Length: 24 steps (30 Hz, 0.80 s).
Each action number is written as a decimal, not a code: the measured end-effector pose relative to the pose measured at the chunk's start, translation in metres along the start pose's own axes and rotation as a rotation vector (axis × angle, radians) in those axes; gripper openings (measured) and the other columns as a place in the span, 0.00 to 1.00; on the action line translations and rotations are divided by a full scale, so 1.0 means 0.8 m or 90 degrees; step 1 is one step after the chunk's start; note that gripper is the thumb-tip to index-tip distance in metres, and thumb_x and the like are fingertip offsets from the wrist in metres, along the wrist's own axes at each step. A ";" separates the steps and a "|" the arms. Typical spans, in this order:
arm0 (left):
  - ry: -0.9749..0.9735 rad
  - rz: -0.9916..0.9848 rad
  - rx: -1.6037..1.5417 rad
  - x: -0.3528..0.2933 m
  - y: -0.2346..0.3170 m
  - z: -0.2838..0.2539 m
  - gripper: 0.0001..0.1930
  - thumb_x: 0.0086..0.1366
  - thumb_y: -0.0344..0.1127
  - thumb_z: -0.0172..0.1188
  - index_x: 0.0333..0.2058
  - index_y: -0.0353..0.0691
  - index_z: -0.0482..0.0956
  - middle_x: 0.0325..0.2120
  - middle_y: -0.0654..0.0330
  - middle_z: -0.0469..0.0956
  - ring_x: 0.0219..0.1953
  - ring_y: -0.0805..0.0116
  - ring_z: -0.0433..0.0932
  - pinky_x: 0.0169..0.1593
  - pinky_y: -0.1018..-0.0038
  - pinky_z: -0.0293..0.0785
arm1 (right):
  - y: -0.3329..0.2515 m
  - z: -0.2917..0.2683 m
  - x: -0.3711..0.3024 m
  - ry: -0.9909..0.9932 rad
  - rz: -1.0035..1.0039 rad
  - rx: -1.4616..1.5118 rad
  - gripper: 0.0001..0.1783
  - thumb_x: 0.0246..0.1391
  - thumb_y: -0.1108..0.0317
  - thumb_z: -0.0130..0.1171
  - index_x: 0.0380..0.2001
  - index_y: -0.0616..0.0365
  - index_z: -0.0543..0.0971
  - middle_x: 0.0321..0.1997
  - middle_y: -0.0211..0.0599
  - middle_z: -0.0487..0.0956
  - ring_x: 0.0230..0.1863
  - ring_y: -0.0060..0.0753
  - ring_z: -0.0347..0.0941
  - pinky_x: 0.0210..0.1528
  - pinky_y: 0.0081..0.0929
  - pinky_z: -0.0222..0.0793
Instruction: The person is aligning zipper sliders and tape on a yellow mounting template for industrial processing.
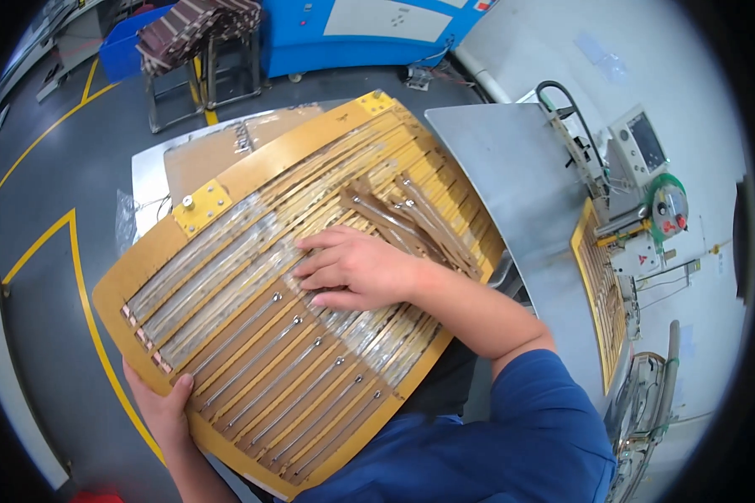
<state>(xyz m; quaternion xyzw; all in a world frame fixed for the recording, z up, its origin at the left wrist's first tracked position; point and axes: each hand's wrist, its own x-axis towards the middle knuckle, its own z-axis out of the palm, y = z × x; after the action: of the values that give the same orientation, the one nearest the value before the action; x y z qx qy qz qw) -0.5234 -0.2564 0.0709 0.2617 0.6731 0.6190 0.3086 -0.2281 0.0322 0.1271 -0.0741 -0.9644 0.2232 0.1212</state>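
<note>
Six metal rods point(273, 383) are laid in slots of the yellow frame point(143, 261); its left rim is pinched by fingers of the left hand point(161, 412); its middle is touched by the right hand point(359, 268), fingers slightly spread.

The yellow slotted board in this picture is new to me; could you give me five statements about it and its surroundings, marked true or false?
1. The left hand is at the edge of the yellow board. True.
2. The right hand is gripping a screwdriver. False: it lies over the board's slotted middle, and no tool shows in it.
3. Loose brown strips lie jumbled on the board. True.
4. The thin metal rods stand upright. False: they lie along the slots.
5. The large machine in the background is red. False: it is mainly blue.
</note>
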 end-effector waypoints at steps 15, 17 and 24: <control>0.005 0.000 0.044 -0.001 0.004 0.008 0.50 0.53 0.29 0.70 0.74 0.31 0.55 0.65 0.51 0.68 0.65 0.58 0.69 0.71 0.65 0.61 | 0.005 -0.085 -0.190 0.098 0.756 -0.154 0.14 0.56 0.63 0.65 0.43 0.60 0.84 0.44 0.49 0.85 0.49 0.54 0.81 0.51 0.45 0.78; 0.008 0.008 0.069 0.000 0.006 0.008 0.49 0.54 0.29 0.70 0.74 0.31 0.56 0.64 0.52 0.69 0.64 0.59 0.70 0.71 0.65 0.62 | 0.003 -0.085 -0.194 0.035 0.731 -0.259 0.14 0.54 0.66 0.63 0.43 0.61 0.83 0.42 0.50 0.85 0.48 0.56 0.82 0.52 0.48 0.78; -0.001 0.011 0.056 0.000 -0.001 0.003 0.49 0.55 0.30 0.72 0.74 0.31 0.57 0.63 0.52 0.70 0.64 0.59 0.70 0.70 0.66 0.62 | 0.017 -0.087 -0.206 -0.040 0.712 -0.279 0.18 0.54 0.70 0.61 0.49 0.61 0.82 0.37 0.55 0.85 0.43 0.61 0.82 0.49 0.52 0.78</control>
<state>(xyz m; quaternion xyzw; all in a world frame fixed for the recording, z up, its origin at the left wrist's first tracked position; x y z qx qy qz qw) -0.5216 -0.2547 0.0700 0.2812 0.6969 0.5913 0.2926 -0.0499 0.0402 0.1489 -0.5869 -0.8057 0.0514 -0.0616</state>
